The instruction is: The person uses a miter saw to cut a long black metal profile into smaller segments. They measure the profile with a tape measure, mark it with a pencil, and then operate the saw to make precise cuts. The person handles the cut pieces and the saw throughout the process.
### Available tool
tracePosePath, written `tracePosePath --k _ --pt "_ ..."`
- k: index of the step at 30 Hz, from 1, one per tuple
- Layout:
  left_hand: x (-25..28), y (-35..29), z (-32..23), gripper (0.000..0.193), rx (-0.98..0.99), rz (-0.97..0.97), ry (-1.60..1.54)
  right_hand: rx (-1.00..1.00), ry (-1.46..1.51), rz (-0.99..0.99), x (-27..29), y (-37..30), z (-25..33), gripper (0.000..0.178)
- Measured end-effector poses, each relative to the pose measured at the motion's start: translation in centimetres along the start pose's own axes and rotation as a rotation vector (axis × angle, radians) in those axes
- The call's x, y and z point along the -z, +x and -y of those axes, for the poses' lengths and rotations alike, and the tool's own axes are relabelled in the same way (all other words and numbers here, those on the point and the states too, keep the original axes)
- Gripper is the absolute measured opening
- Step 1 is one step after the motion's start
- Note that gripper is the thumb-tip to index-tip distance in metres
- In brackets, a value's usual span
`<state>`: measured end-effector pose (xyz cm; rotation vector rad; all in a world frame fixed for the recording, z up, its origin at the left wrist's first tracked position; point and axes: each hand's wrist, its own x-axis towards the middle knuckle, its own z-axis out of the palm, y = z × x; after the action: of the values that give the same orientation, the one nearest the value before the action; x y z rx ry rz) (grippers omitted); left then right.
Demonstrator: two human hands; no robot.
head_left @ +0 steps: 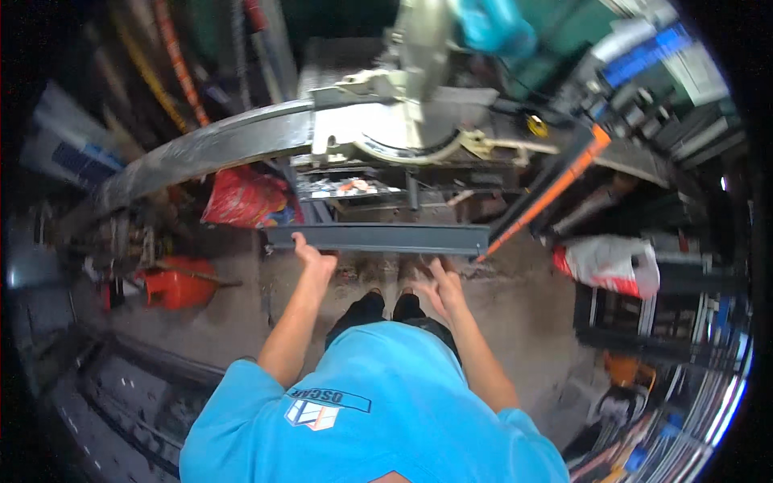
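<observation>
A long dark grey metal profile (378, 237) lies crosswise in front of me, forming a corner with a second dark bar edged in orange (555, 187) that slants away to the right. My left hand (312, 258) grips the profile near its left end, thumb up against its face; the fingers behind are mostly hidden. Below the profile's right half, my right hand (443, 288) has its fingers spread, slightly blurred. Its fingertips reach the lower edge of the profile, and I cannot tell whether they bear its weight.
Beyond the profile stands a miter saw (403, 121) with a turquoise part on top, on a long metal bench (217, 133). A red bag (245, 197) hangs under the bench. On the left is an orange container (179, 282); on the right, a white and red bag (608, 264) and racks of metal lengths.
</observation>
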<state>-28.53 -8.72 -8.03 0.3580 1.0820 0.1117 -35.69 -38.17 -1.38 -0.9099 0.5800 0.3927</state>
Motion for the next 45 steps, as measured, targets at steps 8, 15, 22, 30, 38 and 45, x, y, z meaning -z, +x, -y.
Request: tracePosePath --k 8,15,22,30,38,45 --pt "3.2 -3.3 3.3 0.1 0.546 0.342 1.114 0.624 -0.315 0.016 -3.0 2.4 5.7 0.05" --pt "-4.5 -11.4 10.4 0.109 -1.057 1.071 1.545 0.755 -0.815 -0.172 -5.5 -1.5 9.1 0.038" --pt "-11.7 -12.8 15.4 0.053 -0.615 0.69 1.345 0.851 -1.188 -0.02 -5.9 0.8 14.9 0.046" --pt "-13.8 -5.4 16.0 0.053 -0.883 0.752 0.871 1.653 -1.664 0.15 -16.0 4.1 21.2 0.053" --pt "-14.5 -4.4 17.3 0.053 -0.691 0.621 0.941 1.67 -2.19 -0.108 -24.2 6.1 27.3 0.104" --pt "-14.9 -2.4 17.7 0.055 -0.756 0.536 0.973 1.509 -2.47 -0.242 -31.9 5.6 34.4 0.119"
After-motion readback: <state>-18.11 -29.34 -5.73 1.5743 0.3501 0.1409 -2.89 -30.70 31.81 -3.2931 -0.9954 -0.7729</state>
